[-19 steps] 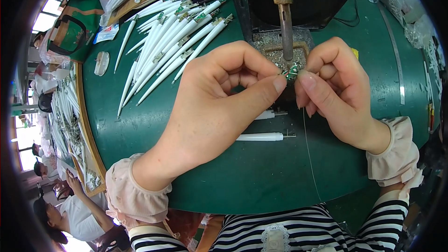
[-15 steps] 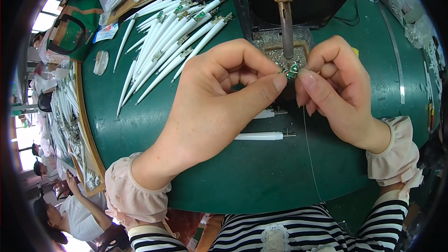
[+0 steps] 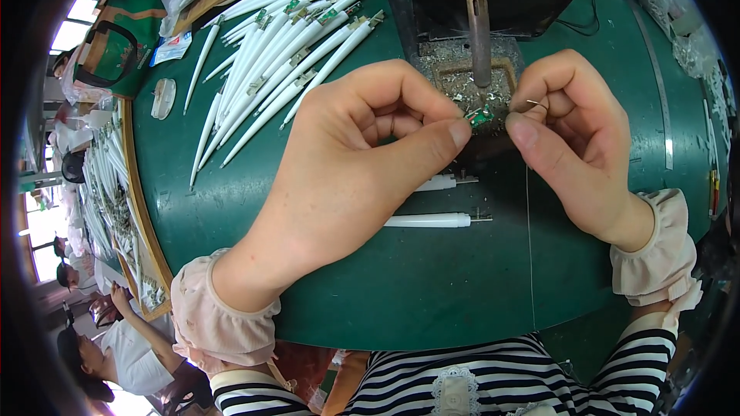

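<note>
Pinches a board (image 3: 482, 117) in the left hand (image 3: 351, 150) and wire (image 3: 530, 246) in the right hand (image 3: 580, 142); for the board, suggests light, stiff, fragile handling and an edge grip.

Circuit board (image 3: 482, 117) and tabletop (image 3: 432, 285) are green, sticks (image 3: 327, 72) white, cuffs (image 3: 223, 316) pale pink, shirt (image 3: 385, 385) striped black-and-white.

Left fingers (image 3: 443, 146) pinch a small green board (image 3: 482, 118)
</note>
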{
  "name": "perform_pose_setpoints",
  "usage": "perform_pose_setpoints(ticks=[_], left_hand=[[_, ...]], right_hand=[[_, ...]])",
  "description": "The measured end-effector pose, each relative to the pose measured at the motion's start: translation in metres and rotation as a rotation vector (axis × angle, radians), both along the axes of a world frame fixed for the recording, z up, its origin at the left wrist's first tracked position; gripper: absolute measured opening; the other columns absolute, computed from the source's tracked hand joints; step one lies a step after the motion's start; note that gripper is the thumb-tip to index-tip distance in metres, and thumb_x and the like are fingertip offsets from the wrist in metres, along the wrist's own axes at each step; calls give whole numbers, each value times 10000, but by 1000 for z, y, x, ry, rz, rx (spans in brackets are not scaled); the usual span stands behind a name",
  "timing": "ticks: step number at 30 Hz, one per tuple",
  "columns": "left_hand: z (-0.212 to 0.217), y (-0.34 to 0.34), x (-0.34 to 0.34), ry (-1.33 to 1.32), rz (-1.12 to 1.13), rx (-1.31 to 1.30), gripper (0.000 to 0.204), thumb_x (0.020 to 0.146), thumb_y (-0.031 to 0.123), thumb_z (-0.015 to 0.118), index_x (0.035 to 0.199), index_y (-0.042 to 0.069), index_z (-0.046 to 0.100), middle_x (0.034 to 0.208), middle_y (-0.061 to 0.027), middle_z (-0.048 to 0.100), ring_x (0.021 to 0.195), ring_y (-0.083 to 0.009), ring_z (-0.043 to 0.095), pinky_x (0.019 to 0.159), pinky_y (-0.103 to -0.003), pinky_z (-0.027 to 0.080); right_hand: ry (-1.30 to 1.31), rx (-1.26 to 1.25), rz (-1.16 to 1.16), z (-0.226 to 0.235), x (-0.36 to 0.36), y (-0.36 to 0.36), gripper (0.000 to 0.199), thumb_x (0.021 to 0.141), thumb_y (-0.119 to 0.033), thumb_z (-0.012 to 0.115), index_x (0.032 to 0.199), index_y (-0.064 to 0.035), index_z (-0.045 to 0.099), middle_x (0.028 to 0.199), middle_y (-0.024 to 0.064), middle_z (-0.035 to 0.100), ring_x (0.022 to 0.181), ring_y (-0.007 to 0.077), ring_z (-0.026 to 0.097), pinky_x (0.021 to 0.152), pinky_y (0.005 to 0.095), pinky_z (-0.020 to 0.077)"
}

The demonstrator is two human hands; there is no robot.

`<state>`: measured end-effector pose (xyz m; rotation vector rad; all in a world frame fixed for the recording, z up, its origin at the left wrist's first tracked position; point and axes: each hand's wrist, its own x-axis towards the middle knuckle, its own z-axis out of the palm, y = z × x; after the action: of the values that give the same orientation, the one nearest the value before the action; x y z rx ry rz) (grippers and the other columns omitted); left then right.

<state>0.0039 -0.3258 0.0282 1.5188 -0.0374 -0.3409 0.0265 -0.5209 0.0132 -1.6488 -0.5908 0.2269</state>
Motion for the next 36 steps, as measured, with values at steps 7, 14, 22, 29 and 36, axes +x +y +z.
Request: perform_pose_setpoints(ticks=[7,14,22,29,36], left_hand=[[-1,-3,-7,-217,-94,252,105,759,-44,598,849,-15,554,832,-30,541,734,-62,496,564,-154,399],[3,1,-2,7,-186,144,143,756,-21,620,879,-1,551,793,-22,539,698,-47,498,526,-151,387],[3,0,0,254,-134,-58,152,768,40,633,895,10,554,710,-5,550,560,-40,486,436,-157,351],[3,1,0,163,-94,2,131,795,60,605,899,0,552,720,-17,558,554,-43,490,424,-152,348],[2,1,1,138,-34,-3,112,824,82,567,900,1,552,716,-33,568,538,-43,484,410,-152,347]], right_hand=[[-217,-198,-47,4,-7,4,170,771,25,575,936,15,534,728,-5,503,558,18,416,482,161,315],[-731,-278,39,0,4,1,173,691,27,633,834,-18,547,688,58,550,493,149,483,435,247,364],[-848,-224,86,-6,9,0,218,656,14,643,835,-21,523,678,73,547,515,206,502,453,278,393],[-188,-67,84,-5,2,-9,185,879,-141,452,990,-21,364,669,34,484,545,50,419,468,176,319],[-4,11,54,-2,0,-1,128,881,-118,457,910,-13,390,713,55,513,585,61,483,491,159,378]])
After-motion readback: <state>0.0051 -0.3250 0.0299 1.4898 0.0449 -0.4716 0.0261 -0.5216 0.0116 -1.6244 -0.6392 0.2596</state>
